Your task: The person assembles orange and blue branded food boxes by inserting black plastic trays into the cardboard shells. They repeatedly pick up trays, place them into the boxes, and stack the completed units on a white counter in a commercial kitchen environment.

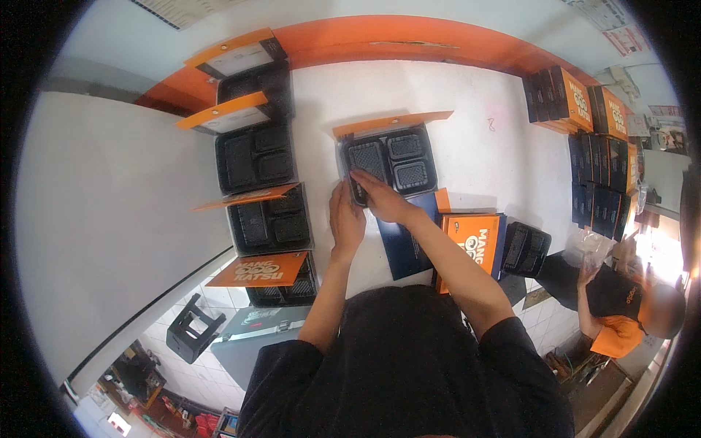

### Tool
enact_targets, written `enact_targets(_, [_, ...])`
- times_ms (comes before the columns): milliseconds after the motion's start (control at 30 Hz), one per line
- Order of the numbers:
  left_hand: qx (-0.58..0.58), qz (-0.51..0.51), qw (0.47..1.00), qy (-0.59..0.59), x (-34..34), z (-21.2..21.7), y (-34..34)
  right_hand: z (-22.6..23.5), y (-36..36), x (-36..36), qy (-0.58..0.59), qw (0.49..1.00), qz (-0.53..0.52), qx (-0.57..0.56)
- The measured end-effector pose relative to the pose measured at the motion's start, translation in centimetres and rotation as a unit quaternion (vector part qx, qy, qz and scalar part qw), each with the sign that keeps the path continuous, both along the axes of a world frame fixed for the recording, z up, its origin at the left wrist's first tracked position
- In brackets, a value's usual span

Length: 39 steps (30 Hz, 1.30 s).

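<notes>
A black compartment tray (408,148) sits in an open box before me, its orange flap (394,123) raised along the far side. My left hand (346,219) lies against the near left corner of the box, fingers stretched out along its side. Reaching across from the right, my right hand (385,199) rests on the tray's near left part, its fingers extended over the left compartment. Neither hand is visibly wrapped round anything; part of the fingertips is hidden. Just right of my hands lie a dark blue flat carton (401,244) and a stack of orange printed cartons (467,241).
Along the table's left side stand several open boxes with black trays (274,223) and orange flaps. Loose black trays (526,248) lie at the near right. Rows of closed boxes (602,157) line the far right. A person (621,314) holds clear plastic there.
</notes>
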<state>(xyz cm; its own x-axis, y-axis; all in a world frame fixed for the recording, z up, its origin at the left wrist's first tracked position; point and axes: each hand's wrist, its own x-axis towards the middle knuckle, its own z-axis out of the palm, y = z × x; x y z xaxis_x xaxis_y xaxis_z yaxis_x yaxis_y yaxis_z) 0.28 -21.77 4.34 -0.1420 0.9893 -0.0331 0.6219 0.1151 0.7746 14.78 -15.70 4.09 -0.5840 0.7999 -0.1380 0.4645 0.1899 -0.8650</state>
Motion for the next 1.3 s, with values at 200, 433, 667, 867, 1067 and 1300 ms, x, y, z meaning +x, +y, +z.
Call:
enact_targets(200, [0.013,0.023,1.000,-0.005,0.6,0.4,0.2,2.4,0.6,0.8,-0.023,0.997,-0.039,0.057])
enact_targets(433, [-0.002,0.066,0.998,-0.001,-1.2,0.0,1.6,3.2,-1.2,8.8,-0.183,0.916,-0.304,0.185])
enact_targets(667, [0.017,0.055,0.997,0.049,-1.6,-0.1,2.6,0.8,0.4,8.9,-0.007,0.934,-0.346,0.086])
enact_targets(867, [0.028,0.059,0.982,0.179,-2.0,-0.3,3.0,-1.6,0.7,8.3,0.032,0.901,-0.430,0.044])
enact_targets(1067, [0.063,-0.093,0.968,0.223,-1.4,-0.6,5.1,-2.8,1.6,7.5,-0.070,0.890,-0.444,0.081])
enact_targets(1300, [0.057,-0.155,0.964,0.209,-2.8,-1.3,6.9,-1.3,2.8,6.8,-0.103,0.889,-0.439,0.078])
